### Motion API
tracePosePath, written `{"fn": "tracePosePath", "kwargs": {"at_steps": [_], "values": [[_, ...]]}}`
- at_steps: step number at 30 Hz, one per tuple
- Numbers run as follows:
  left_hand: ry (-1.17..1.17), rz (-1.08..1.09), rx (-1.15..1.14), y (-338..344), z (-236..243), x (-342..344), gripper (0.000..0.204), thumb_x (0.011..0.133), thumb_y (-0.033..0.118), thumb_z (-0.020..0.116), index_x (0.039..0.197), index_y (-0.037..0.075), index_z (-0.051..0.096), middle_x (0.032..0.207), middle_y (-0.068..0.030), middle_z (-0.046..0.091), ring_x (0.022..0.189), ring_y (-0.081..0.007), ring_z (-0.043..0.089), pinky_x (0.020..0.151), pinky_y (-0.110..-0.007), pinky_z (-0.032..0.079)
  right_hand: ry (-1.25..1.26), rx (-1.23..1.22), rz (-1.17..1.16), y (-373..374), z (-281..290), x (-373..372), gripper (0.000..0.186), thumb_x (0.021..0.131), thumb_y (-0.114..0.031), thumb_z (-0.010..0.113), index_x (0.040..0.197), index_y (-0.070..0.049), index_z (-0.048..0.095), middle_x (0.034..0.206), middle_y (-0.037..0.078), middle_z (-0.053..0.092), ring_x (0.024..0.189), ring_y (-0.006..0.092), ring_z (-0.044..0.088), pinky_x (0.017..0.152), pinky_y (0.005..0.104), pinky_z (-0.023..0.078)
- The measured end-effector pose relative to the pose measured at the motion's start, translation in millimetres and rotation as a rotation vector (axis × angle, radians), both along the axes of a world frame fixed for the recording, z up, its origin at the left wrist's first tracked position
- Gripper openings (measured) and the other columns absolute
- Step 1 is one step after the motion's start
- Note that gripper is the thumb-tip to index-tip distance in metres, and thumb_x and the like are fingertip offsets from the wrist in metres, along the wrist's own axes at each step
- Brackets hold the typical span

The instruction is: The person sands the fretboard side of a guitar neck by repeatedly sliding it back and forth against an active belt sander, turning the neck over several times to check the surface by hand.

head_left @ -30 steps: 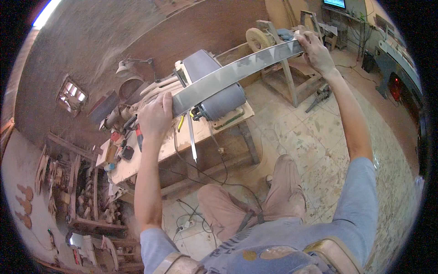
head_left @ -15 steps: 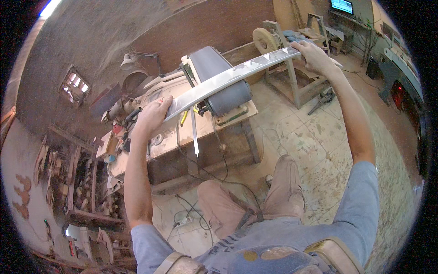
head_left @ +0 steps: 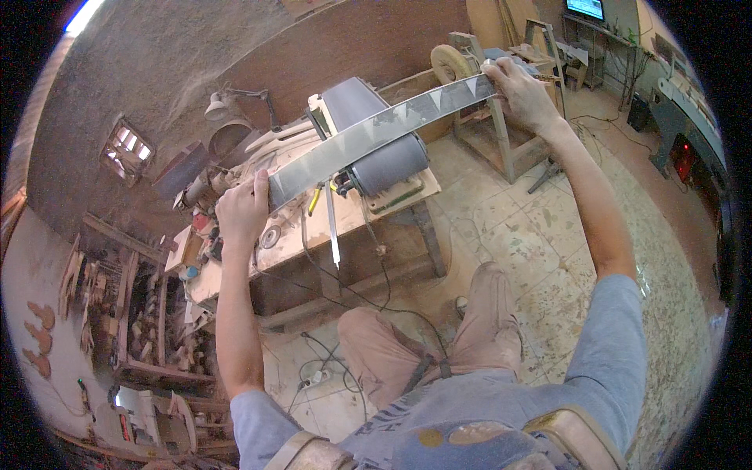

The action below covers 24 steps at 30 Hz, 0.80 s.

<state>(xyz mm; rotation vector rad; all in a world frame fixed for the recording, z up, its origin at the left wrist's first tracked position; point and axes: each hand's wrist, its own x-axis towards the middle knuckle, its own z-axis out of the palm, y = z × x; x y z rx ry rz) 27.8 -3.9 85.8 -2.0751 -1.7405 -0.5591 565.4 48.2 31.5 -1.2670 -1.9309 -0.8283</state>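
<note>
A long, flat grey strip with a row of pale triangles along it [head_left: 368, 137] is held up by its two ends, its face turned toward me. My left hand [head_left: 243, 207] is closed on the near left end, the thumb on top. At the far right end my right hand [head_left: 521, 94] grips it, fingers wrapped over the edge. Behind and below the strip is a belt sander, its grey belt [head_left: 389, 164] showing on both sides of the strip. Whether the strip touches the belt, I cannot tell.
The sander stands on a dusty workbench [head_left: 301, 243] with yellow-handled pliers [head_left: 315, 200], a metal bar [head_left: 333, 227] and a lamp [head_left: 217, 106]. Cables [head_left: 329, 368] trail on the floor. A wooden stand with a round wheel [head_left: 452, 64] is at the back right; shelves [head_left: 145, 313] are at left.
The strip has tilted so that more of its broad patterned face shows. Both hands have shifted a little to the left, the left one also lower and the right one slightly higher.
</note>
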Motion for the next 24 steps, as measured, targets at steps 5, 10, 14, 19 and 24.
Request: {"fn": "tracePosePath", "kwargs": {"at_steps": [5,10,14,19,24], "values": [[0.111,-0.226,-0.295,20,-5,-46,0.05,0.102,0.047,0.051,0.114,0.002,0.07,0.084,-0.0187,0.069,0.079,-0.0334,0.067,0.069,-0.043,0.049,-0.09,-0.289,-0.033,-2,16,-1,0.06,0.076,-0.005,0.076,0.13,-0.016,0.053,0.115,0.013,0.064,0.101,0.0382,0.068,0.084,0.0493,0.057],[-0.458,-0.028,-0.769,16,13,-32,0.043,0.102,0.044,0.054,0.111,0.005,0.069,0.083,-0.0021,0.067,0.071,-0.0136,0.062,0.062,-0.033,0.046,-0.238,-0.448,-0.075,2,27,10,0.067,0.071,-0.017,0.084,0.131,-0.02,0.054,0.105,0.013,0.069,0.098,0.038,0.07,0.08,0.0496,0.057],[-0.693,0.17,-0.866,-8,34,-8,0.033,0.102,0.033,0.052,0.109,0.006,0.068,0.083,-0.0059,0.068,0.07,-0.0196,0.062,0.067,-0.034,0.048,-0.217,-0.628,-0.045,-12,53,-10,0.059,0.072,-0.004,0.075,0.127,-0.014,0.056,0.111,0.017,0.069,0.101,0.0397,0.068,0.082,0.0515,0.054],[0.368,-0.363,-0.109,16,-1,-66,0.031,0.101,0.027,0.051,0.121,0.007,0.063,0.086,-0.0169,0.069,0.075,-0.0368,0.066,0.071,-0.047,0.05,-0.216,-0.42,-0.076,-11,33,-22,0.056,0.079,-0.006,0.072,0.13,-0.013,0.049,0.117,0.017,0.063,0.102,0.0399,0.067,0.081,0.0504,0.056],[-0.043,-0.002,0.022,1,3,-26,0.058,0.104,0.051,0.041,0.094,0.005,0.075,0.08,-0.0251,0.068,0.084,-0.0457,0.067,0.078,-0.051,0.051,-0.139,0.013,-0.063,11,-8,-22,0.05,0.089,-0.002,0.061,0.133,-0.012,0.041,0.113,0.014,0.052,0.105,0.0393,0.062,0.081,0.0486,0.058]]}}
